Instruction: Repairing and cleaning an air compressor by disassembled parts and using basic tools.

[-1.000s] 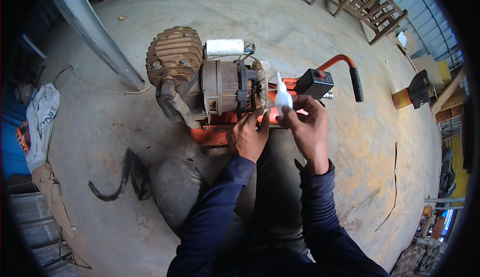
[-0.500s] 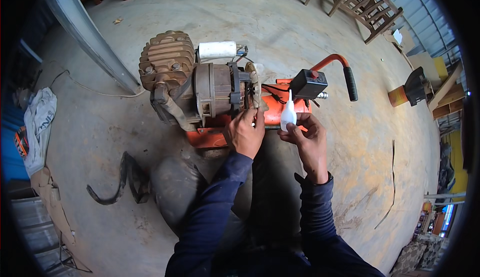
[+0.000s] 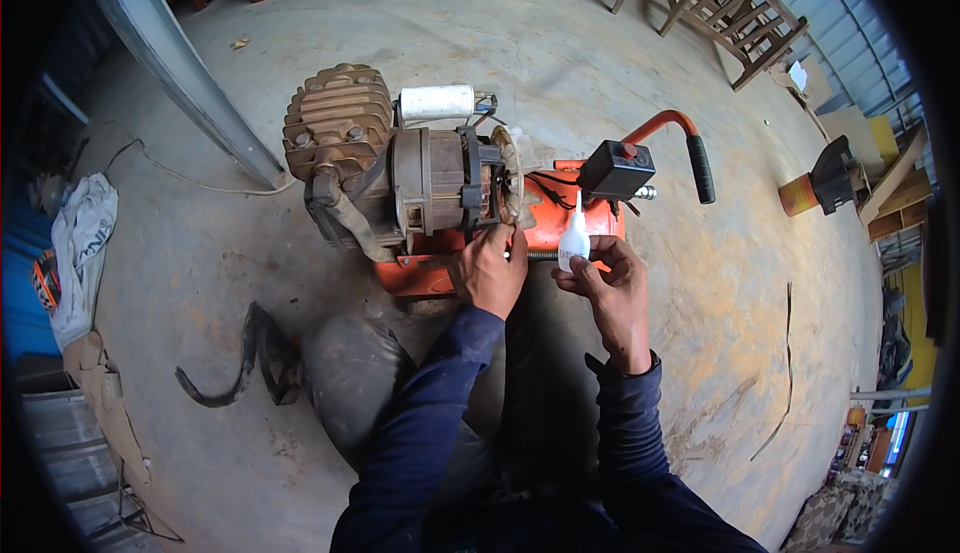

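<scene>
An air compressor stands in front of me, with a brown finned pump head (image 3: 338,118), a grey electric motor (image 3: 428,181) and an orange tank (image 3: 590,221). At the motor's right end is a pale, dirty cooling fan (image 3: 512,173). My left hand (image 3: 488,271) is closed, its fingertips pinching the fan's lower edge; the exact grip is partly hidden. Held upright in my right hand (image 3: 615,288) is a small white glue bottle (image 3: 574,245) with a thin nozzle pointing up. It is just right of the fan, apart from it, in front of the tank.
Behind the bottle are a black switch box (image 3: 617,168) and a curved orange handle with black grip (image 3: 702,168). A black plastic cover (image 3: 250,353) lies on the floor at left. A metal post (image 3: 190,73) stands far left; wooden chairs (image 3: 735,18) stand far right.
My right hand has lowered the glue bottle slightly and brought it a little left. My left hand stays at the fan's lower edge.
</scene>
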Tool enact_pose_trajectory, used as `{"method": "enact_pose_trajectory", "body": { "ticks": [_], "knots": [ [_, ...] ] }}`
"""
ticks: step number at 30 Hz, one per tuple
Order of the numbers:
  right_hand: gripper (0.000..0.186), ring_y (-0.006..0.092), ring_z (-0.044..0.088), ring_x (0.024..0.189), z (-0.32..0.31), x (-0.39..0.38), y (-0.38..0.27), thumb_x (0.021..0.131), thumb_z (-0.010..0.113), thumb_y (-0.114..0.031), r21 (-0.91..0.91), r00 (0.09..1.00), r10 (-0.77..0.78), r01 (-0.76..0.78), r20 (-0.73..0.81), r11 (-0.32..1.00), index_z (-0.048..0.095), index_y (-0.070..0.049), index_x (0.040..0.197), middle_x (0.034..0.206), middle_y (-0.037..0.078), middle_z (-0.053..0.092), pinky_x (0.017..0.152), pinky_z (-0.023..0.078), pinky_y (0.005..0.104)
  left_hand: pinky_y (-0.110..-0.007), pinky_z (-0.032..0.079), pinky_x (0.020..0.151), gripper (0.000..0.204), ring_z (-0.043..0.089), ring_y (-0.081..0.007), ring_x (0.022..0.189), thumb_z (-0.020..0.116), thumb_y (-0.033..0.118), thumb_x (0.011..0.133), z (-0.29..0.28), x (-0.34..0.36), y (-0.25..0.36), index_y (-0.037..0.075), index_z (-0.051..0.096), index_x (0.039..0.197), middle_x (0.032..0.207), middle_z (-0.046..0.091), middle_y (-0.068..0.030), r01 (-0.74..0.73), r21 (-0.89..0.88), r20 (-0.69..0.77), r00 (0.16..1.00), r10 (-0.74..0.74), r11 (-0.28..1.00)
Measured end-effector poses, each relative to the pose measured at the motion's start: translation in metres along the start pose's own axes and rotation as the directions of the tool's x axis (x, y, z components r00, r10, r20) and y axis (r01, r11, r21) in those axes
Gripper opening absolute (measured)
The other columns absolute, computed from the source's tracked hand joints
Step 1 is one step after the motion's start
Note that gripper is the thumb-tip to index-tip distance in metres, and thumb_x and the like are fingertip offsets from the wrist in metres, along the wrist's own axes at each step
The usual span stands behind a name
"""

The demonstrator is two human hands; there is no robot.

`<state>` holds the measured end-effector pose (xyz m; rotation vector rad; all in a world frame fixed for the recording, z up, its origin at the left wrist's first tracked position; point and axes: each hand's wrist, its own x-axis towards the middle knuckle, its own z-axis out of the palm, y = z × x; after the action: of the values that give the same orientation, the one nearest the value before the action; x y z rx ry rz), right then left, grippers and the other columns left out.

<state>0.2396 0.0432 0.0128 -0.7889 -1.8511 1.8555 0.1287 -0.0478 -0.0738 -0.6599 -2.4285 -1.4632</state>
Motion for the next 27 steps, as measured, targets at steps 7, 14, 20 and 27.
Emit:
{"method": "enact_pose_trajectory", "body": {
  "ticks": [7, 14, 20, 27],
  "knots": [
    [0.014, 0.021, 0.07, 0.08, 0.002, -0.001, 0.0, 0.092, 0.058, 0.002, 0.002, 1.0, -0.002, 0.002, 0.007, 1.0, 0.055, 0.008, 0.104, 0.096, 0.013, 0.063, 0.073, 0.06, 0.0299, -0.044, 0.048, 0.057, 0.02, 0.065, -0.0353, 0.065, 0.068, 0.024, 0.085, -0.003, -0.001, 0.001, 0.007, 0.067, 0.075, 0.072, 0.066, -0.0139, 0.047, 0.035, 0.039, 0.998, -0.048, 0.998],
    [0.015, 0.0197, 0.07, 0.08, 0.018, -0.001, -0.006, 0.09, 0.06, 0.002, 0.049, 0.999, 0.013, -0.016, 0.051, 0.999, 0.054, 0.008, 0.103, 0.095, 0.013, 0.064, 0.07, 0.06, 0.03, -0.045, 0.049, 0.06, 0.02, 0.065, -0.0368, 0.068, 0.067, 0.026, 0.085, -0.003, -0.002, -0.008, 0.008, 0.069, 0.077, 0.076, 0.068, -0.0145, 0.064, 0.058, 0.088, 0.994, -0.069, 0.996],
    [0.015, 0.018, 0.069, 0.078, 0.026, 0.003, -0.007, 0.089, 0.062, 0.0, -0.033, 0.997, 0.01, -0.008, 0.077, 0.999, 0.056, 0.007, 0.102, 0.093, 0.012, 0.065, 0.068, 0.059, 0.0291, -0.045, 0.051, 0.063, 0.017, 0.066, -0.0346, 0.074, 0.067, 0.025, 0.084, -0.005, -0.007, -0.009, 0.009, 0.07, 0.088, 0.083, 0.069, -0.0139, 0.057, 0.212, 0.15, 0.985, -0.09, 0.976],
    [0.016, 0.0153, 0.068, 0.074, 0.036, 0.009, -0.002, 0.088, 0.065, -0.004, -0.189, 0.998, -0.012, 0.025, 0.066, 0.982, 0.059, 0.005, 0.099, 0.09, 0.009, 0.067, 0.065, 0.055, 0.0273, -0.045, 0.051, 0.065, 0.016, 0.066, -0.0342, 0.076, 0.069, 0.019, 0.079, 0.0, -0.004, -0.014, 0.01, 0.07, 0.092, 0.086, 0.069, -0.0135, 0.062, -0.084, 0.114, 0.992, -0.052, 0.994]
  ]
}}
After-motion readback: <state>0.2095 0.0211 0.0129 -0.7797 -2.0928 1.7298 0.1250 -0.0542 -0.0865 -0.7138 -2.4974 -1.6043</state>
